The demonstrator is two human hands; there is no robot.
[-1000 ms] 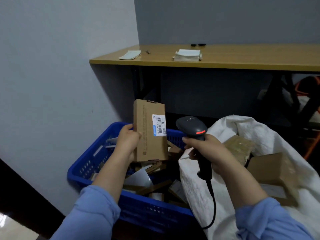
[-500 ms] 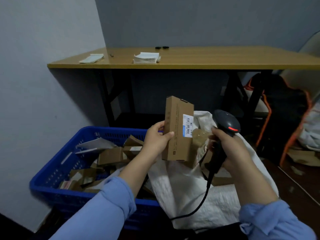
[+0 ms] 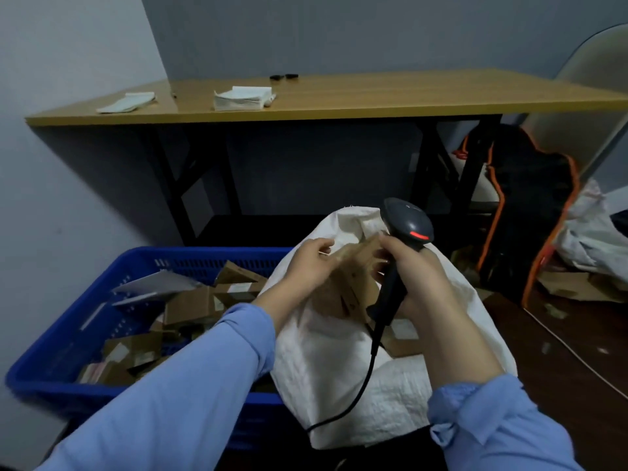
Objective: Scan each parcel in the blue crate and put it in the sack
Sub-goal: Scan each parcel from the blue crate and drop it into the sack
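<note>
Over the sack [image 3: 323, 368] mouth, between the left grip [image 3: 306, 266] and right grip [image 3: 418, 277], a blurred parcel [image 3: 353, 287] is seen. Its edge is touched by the left grip; whether it is pinched cannot be told. The scanner [image 3: 409, 224] is squeezed by the right grip.

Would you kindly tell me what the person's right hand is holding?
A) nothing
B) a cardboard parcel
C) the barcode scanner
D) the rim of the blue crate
C: the right hand grips the handle of the barcode scanner, whose cable hangs down in front of the sack.
</note>
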